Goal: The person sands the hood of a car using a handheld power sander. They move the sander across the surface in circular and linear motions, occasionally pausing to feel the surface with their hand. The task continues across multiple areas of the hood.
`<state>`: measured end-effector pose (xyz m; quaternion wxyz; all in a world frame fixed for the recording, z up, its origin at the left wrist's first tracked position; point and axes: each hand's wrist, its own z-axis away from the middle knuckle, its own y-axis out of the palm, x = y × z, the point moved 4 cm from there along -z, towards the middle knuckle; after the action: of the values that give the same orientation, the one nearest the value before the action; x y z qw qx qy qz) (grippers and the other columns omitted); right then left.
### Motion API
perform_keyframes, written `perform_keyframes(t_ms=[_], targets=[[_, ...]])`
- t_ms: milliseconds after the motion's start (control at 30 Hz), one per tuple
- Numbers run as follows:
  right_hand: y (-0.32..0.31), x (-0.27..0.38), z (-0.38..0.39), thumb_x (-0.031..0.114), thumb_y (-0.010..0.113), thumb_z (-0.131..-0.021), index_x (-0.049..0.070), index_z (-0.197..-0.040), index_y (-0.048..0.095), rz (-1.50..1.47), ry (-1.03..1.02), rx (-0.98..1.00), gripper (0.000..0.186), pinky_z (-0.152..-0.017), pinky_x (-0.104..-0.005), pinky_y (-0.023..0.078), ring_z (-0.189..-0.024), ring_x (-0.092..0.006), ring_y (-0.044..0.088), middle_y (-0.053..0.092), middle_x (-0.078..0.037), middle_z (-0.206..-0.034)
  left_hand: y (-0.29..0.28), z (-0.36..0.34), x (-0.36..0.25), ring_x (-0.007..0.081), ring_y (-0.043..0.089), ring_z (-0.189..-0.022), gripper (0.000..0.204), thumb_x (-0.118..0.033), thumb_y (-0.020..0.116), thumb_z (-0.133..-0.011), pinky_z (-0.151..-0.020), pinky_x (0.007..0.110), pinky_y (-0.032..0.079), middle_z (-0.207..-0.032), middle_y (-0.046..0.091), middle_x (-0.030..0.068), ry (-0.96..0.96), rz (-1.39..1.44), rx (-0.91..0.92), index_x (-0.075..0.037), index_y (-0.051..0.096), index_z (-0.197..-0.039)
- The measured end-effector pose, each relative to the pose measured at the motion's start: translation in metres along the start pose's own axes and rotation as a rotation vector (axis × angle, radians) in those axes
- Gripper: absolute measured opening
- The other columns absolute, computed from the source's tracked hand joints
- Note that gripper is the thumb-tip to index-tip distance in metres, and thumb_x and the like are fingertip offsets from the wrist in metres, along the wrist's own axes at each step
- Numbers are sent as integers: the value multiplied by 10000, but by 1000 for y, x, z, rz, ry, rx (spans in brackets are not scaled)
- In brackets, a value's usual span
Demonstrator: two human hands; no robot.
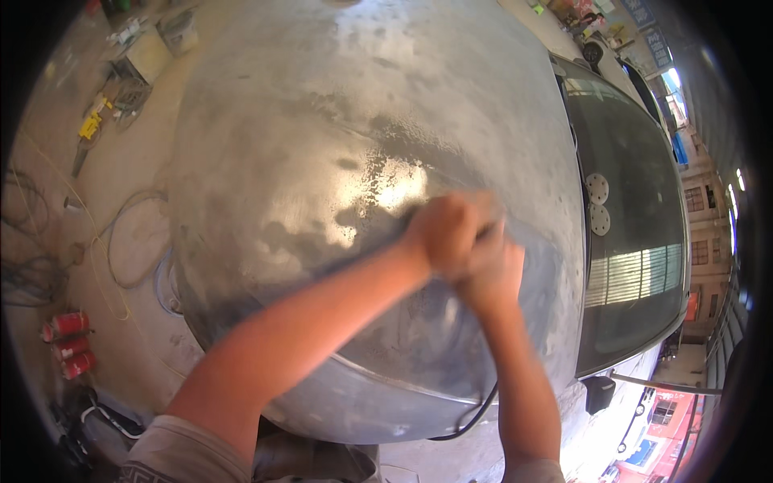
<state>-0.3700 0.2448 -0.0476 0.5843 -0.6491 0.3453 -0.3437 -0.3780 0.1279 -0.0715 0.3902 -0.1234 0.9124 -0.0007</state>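
Note:
The bare grey hood (266, 137) of a car spreads beneath my arms, with dull dark patches and wet, beaded streaks across its middle. My left hand (448, 233) is curled closed over the right part of the hood. Right against it, my right hand (498, 270) is closed too, and both are smeared by motion. A small dark part shows between the two hands, but their grip hides what it is. From below the hands a black hose or cable (481, 409) hangs over the hood's near edge; its upper end is out of sight.
The dark windshield (624, 314) lies to the right, with two round, holed discs (597, 189) on it. A black side mirror (598, 394) juts out at its near corner. On the left floor are red cylinders (74, 346), looped hoses (113, 249) and a yellow tool (92, 121).

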Motion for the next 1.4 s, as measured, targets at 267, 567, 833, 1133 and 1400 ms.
perform_keyframes(t_ms=[267, 567, 833, 1133, 1400], targets=[[-3, -14, -70, 246, 807, -848, -18, -1041, 683, 130, -19, -123, 349, -748, -489, 618, -865, -390, 773, 778, -193, -883, -8, -62, 45, 440, 553, -683, 272, -196, 632, -941, -645, 496, 459, -770, 609, 255, -16, -42, -31, 15, 585, -776], [1, 25, 63, 206, 837, -785, 2, -1056, 673, -117, -136, -115, 376, -703, -477, 607, -840, -385, 769, 768, -174, -893, -18, 48, -51, 393, 744, -859, 189, -176, 657, -889, -779, 463, 609, -958, 747, 212, -34, -53, 51, -9, 734, -846], [-7, 30, 52, 175, 753, -763, 93, -843, 707, 4, -22, 43, 124, -689, -459, 608, -814, -325, 760, 764, -129, -840, -13, 40, -43, 419, 718, -826, 232, -146, 613, -963, -765, 456, 582, -935, 734, 226, -31, -4, 72, 12, 773, -907], [-19, 15, 14, 157, 712, -809, 76, -817, 744, 35, -81, -164, 88, -665, -454, 616, -779, -320, 771, 780, -169, -855, -4, -6, -20, 411, 660, -687, 234, -116, 609, -946, -666, 471, 534, -742, 642, 216, 75, 97, -27, 18, 624, -755], [-18, 42, 121, 173, 720, -807, 116, -750, 721, -262, -25, -88, 81, -656, -455, 624, -749, -331, 761, 764, -138, -809, 1, 81, -78, 411, 716, -794, 133, -72, 632, -912, -739, 456, 579, -864, 717, 206, 56, 47, 106, 11, 714, -848]])
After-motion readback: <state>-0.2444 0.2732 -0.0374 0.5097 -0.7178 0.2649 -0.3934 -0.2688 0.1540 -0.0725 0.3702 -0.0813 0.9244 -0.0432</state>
